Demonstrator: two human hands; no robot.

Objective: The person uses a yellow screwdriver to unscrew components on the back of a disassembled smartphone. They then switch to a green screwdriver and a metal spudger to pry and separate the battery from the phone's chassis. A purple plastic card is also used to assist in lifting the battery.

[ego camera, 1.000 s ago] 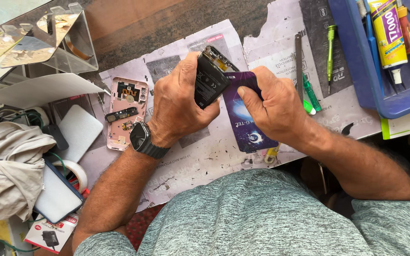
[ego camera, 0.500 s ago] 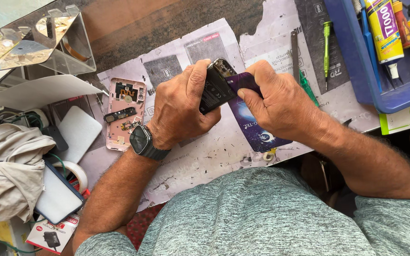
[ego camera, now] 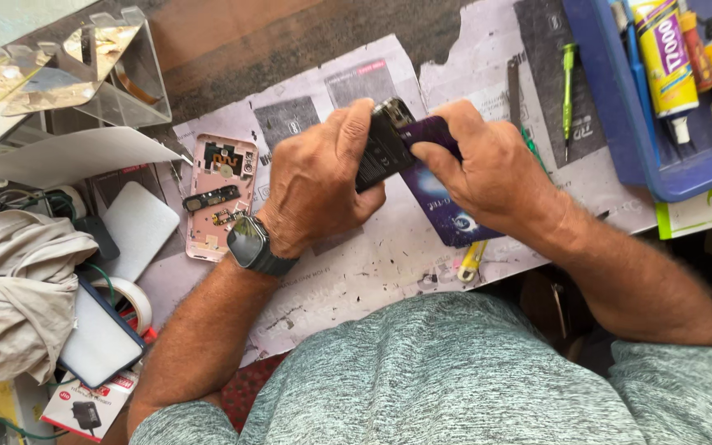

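black phone is getting gripped by both hands, left hand fingers clamped round it, right hand fingers pinching its purple end, over the paper-covered tabletop.

A phone repair workshop: an opened pink phone shell lies on the paper-covered desk, and a blue tray at the desk's far right corner holds glue tubes.

Both forearms angle inward, left hand curled knuckles-up and right hand pinching with its fingertips, close together.
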